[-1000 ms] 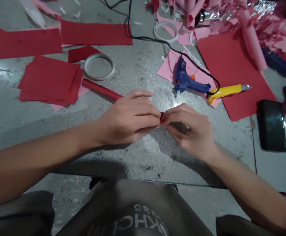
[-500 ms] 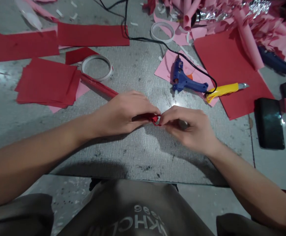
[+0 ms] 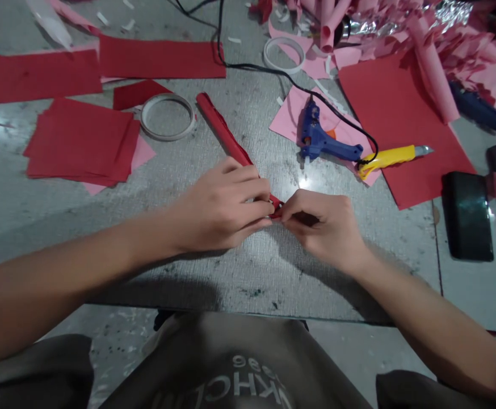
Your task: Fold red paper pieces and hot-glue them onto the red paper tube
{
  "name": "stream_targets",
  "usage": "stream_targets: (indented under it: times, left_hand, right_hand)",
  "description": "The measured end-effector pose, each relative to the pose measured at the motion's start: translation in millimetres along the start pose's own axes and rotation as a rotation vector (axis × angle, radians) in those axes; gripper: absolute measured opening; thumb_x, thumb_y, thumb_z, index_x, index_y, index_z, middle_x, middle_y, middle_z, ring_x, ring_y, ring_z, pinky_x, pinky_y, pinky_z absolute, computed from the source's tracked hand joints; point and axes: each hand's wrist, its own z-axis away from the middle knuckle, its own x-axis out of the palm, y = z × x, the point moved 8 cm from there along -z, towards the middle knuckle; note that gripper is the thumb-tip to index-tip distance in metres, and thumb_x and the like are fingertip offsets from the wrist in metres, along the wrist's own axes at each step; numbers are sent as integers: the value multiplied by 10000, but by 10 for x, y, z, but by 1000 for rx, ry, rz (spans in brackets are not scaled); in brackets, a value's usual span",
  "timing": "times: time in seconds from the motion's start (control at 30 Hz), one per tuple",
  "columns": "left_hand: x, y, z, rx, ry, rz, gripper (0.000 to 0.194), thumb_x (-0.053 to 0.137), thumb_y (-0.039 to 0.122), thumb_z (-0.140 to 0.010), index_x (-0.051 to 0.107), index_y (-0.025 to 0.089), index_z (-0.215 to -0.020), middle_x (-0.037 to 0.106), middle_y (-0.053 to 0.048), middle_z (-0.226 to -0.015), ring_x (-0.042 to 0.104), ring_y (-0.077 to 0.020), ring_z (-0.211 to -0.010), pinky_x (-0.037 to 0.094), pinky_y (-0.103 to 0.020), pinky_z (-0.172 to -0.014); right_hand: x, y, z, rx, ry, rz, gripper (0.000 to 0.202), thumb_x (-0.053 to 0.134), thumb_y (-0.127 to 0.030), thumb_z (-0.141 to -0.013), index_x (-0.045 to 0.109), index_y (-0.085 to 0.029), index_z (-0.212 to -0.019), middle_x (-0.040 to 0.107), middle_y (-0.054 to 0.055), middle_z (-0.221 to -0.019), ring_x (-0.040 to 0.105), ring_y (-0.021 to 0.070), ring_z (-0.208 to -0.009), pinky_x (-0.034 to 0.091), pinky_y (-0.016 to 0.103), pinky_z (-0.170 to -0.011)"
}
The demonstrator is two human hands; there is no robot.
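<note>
A long, thin roll of red paper [image 3: 226, 132] slants from the upper left down to my fingers at the middle of the table. My left hand [image 3: 231, 207] is wrapped over its lower part, fingers bent round it. At the roll's lower end, my right hand [image 3: 322, 224] pinches the red tip between thumb and fingers. The fingertips of both hands nearly meet there, and they hide part of the end.
Stacked red squares [image 3: 82, 139] and a white tape ring [image 3: 146, 120] lie left. Beyond my right hand are a blue glue gun [image 3: 328, 145], a yellow cutter [image 3: 390, 156], a red sheet [image 3: 418, 176] and a black phone-like object [image 3: 467, 216]. Pink scraps [image 3: 482, 62] fill the far right.
The roll's far end has swung up and to the right, away from the tape ring. My left hand has turned and shifted slightly down; my right hand still pinches the tip.
</note>
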Motion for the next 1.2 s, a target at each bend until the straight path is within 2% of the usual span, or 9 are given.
stream_targets:
  times: [0.3,0.43,0.57,0.7,0.93,1.2]
  left_hand:
    - [92,39,-8,-68,-16,42,197,589,198,-1041,719,193,-893,728,-59,-895,634,-232,-885,401,-399,-743]
    - [134,39,3,-78,-36,76,201,571,188,-1035,718,185,-897,705,-70,-881,623,-238,-886,407,-394,-732]
    - [147,36,4,-57,-56,76,219,558,199,-1050,716,191,-900,707,-66,-885,623,-237,-887,434,-393,-753]
    - [147,22,5,-53,-69,114,193,563,175,-1034,723,187,-925,712,-76,-909,624,-245,-895,458,-406,-768]
    - [135,9,12,-53,-45,138,191,569,183,-1040,728,190,-935,730,-79,-929,645,-247,-901,479,-409,-761]
    - [109,31,53,-24,-15,163,96,624,176,-1029,715,204,-1035,782,-55,-987,699,-234,-918,511,-409,-797]
  right_hand:
    - [30,-37,21,-31,-15,45,228,635,-49,-961,661,-235,-831,716,-20,-793,672,149,-695,509,291,-647]
    - [26,-106,9,-116,-122,76,220,597,-63,-1008,704,-240,-935,780,18,-959,739,176,-838,559,308,-713]
    - [-51,-129,-11,-166,-141,83,143,643,-148,-1033,742,-250,-1037,755,58,-1070,736,211,-947,602,355,-804]
    - [-4,-66,10,-152,-190,119,156,618,-171,-1065,759,-238,-1069,745,60,-1036,726,204,-897,584,346,-754]
    - [39,-37,16,-99,-182,178,161,608,-163,-1070,762,-206,-1050,751,56,-1012,723,190,-856,546,328,-724]
    - [39,-30,13,-63,-164,151,156,626,-111,-1036,770,-167,-1015,759,66,-983,736,205,-853,547,338,-738]
